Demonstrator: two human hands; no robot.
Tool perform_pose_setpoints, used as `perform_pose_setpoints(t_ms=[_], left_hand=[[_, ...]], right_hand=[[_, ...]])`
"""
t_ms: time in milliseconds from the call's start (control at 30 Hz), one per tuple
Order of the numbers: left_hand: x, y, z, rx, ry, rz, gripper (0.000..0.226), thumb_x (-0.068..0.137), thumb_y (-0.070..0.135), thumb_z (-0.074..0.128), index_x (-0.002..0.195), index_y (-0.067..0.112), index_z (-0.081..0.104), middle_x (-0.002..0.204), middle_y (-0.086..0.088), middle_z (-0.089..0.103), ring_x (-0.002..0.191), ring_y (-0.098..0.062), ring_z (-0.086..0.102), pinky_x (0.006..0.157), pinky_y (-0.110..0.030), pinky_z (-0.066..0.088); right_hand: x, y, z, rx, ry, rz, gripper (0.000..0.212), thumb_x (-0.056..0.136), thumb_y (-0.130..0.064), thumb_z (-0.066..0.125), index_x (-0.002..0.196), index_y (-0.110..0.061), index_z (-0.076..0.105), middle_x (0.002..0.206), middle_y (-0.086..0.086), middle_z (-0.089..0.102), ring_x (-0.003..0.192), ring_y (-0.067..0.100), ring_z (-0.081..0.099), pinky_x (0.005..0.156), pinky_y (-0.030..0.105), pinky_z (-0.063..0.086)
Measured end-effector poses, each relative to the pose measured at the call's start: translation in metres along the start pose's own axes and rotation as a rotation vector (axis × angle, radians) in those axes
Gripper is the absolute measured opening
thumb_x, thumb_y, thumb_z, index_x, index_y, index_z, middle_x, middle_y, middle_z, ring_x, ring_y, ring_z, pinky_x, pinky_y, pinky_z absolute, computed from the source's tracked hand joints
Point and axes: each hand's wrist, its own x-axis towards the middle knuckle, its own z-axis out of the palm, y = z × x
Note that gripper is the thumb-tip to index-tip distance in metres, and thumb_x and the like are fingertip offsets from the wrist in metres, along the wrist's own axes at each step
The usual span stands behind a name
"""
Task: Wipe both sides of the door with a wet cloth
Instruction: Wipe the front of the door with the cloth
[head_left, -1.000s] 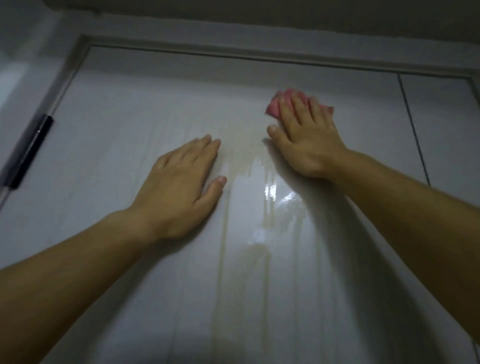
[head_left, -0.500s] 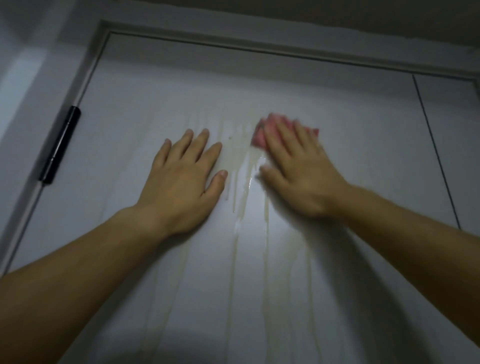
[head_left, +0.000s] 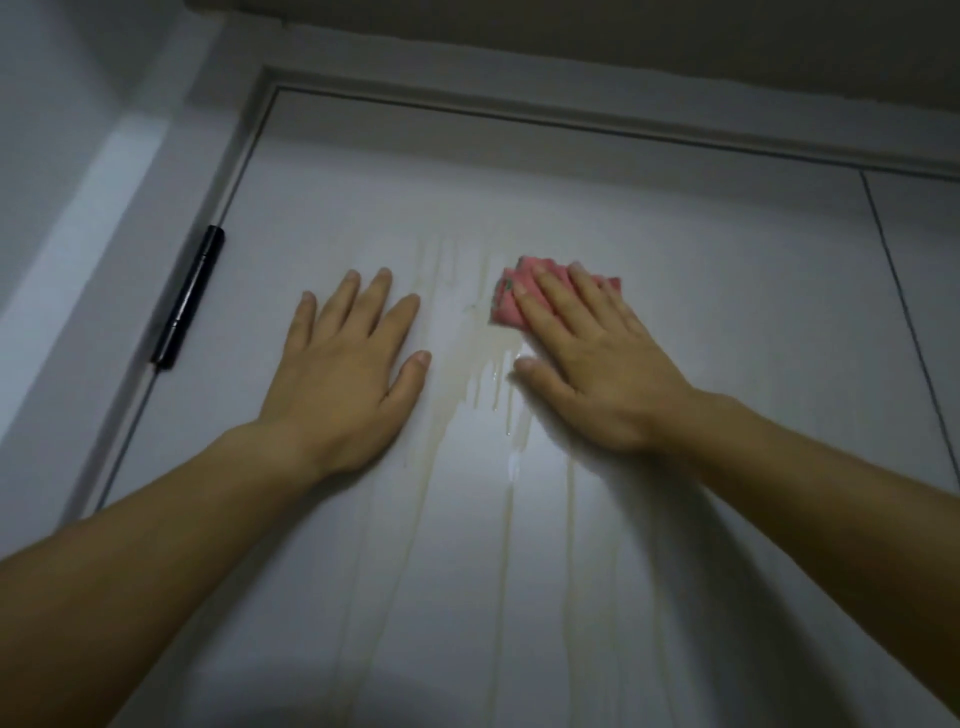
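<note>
- Long pale runs of water trail down the door between my forearms.
- My left hand lies flat on the door, fingers straight and slightly spread and the thumb out to the side. It holds nothing and sits much where it did half a second ago.
- My right hand presses the cloth against the door with straight fingers laid close together over it. Only the cloth's pink left and top edges show past my fingers.
- A second ago the cloth was higher, nearer the door's top edge. It has since come down level with my left fingers.
- Wet drips sit between my two thumbs.
- The black hinge on the left edge now shows further into view than before.
- Beyond it is the door frame, under the ceiling.
</note>
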Motion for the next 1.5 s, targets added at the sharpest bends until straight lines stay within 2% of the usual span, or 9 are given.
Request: perform_pose_setpoints(t_ms=[167,300,367,567,767,967,1133,1367,1500], left_hand=[[-0.003,-0.01,-0.001,-0.058,-0.003,0.045,0.08,0.093,0.061,0.007,0.163,0.024,0.016,0.172,-0.002,0.001,0.158,-0.021,-0.005,0.128,-0.044,-0.002],[-0.017,-0.031,-0.004,-0.047,0.04,0.009,0.078,0.096,0.059,0.013,0.162,0.019,0.019,0.172,-0.008,0.002,0.158,-0.021,-0.005,0.128,-0.043,-0.003],[-0.025,-0.043,-0.004,-0.019,0.042,-0.023,0.077,0.095,0.059,0.01,0.161,0.021,0.022,0.171,-0.008,0.007,0.158,-0.023,-0.002,0.128,-0.046,-0.004],[-0.033,-0.064,-0.004,-0.004,-0.015,0.018,0.071,0.096,0.06,0.007,0.162,0.034,0.008,0.172,0.004,-0.002,0.158,-0.017,-0.007,0.128,-0.048,-0.004],[-0.035,-0.075,-0.009,-0.05,-0.024,0.056,0.073,0.097,0.059,0.015,0.163,0.028,0.007,0.172,0.0,-0.005,0.158,-0.016,-0.006,0.128,-0.041,-0.003],[-0.052,-0.096,-0.015,-0.055,0.034,-0.046,0.074,0.1,0.056,0.023,0.162,0.015,0.02,0.172,-0.008,0.006,0.158,-0.021,-0.001,0.129,-0.04,0.008],[-0.072,-0.097,-0.011,-0.044,-0.012,-0.016,0.078,0.097,0.061,0.014,0.162,0.018,0.017,0.172,-0.005,0.006,0.158,-0.018,0.001,0.128,-0.035,0.007],[-0.09,-0.102,-0.005,-0.081,-0.02,-0.022,0.077,0.097,0.061,0.011,0.163,0.022,0.006,0.172,0.001,-0.002,0.158,-0.012,-0.007,0.128,-0.033,0.003],[-0.1,-0.103,-0.003,-0.085,-0.033,-0.029,0.076,0.098,0.06,0.011,0.163,0.021,0.004,0.172,0.001,-0.003,0.158,-0.013,-0.008,0.129,-0.035,0.002]], right_hand=[[0.067,0.012,-0.012,0.055,-0.007,0.197,0.082,0.095,-0.071,0.004,0.162,-0.027,-0.014,0.17,0.001,-0.02,0.156,0.027,-0.02,0.126,0.047,-0.013],[0.015,-0.039,0.008,0.007,-0.006,-0.078,0.079,0.097,-0.07,0.007,0.163,-0.029,-0.012,0.17,-0.002,-0.018,0.156,0.022,-0.021,0.127,0.042,-0.012],[0.013,-0.04,0.008,-0.013,-0.007,-0.117,0.077,0.097,-0.069,0.007,0.162,-0.031,-0.011,0.17,-0.003,-0.016,0.156,0.02,-0.02,0.126,0.038,-0.014],[0.104,-0.024,-0.005,0.043,0.012,0.145,0.081,0.094,-0.071,0.003,0.162,-0.028,-0.012,0.171,0.001,-0.015,0.157,0.027,-0.017,0.127,0.046,-0.01],[0.042,-0.079,0.013,-0.009,0.006,-0.148,0.077,0.098,-0.068,0.007,0.162,-0.031,-0.014,0.169,-0.005,-0.02,0.155,0.018,-0.022,0.124,0.036,-0.017],[0.124,-0.074,-0.006,0.059,-0.005,0.092,0.075,0.102,-0.068,0.009,0.163,-0.029,-0.012,0.171,0.002,-0.015,0.157,0.029,-0.016,0.124,0.043,-0.013],[0.083,-0.13,0.015,0.022,0.0,-0.183,0.075,0.101,-0.067,0.008,0.162,-0.029,-0.012,0.17,-0.002,-0.017,0.156,0.021,-0.019,0.125,0.039,-0.015],[0.181,-0.122,-0.007,0.073,-0.014,0.017,0.071,0.105,-0.062,0.011,0.163,-0.027,-0.01,0.172,0.003,-0.014,0.157,0.028,-0.015,0.126,0.044,-0.012],[0.135,-0.152,0.008,0.062,-0.037,-0.198,0.068,0.106,-0.06,0.01,0.163,-0.028,-0.011,0.171,0.001,-0.016,0.156,0.024,-0.018,0.126,0.041,-0.013]])
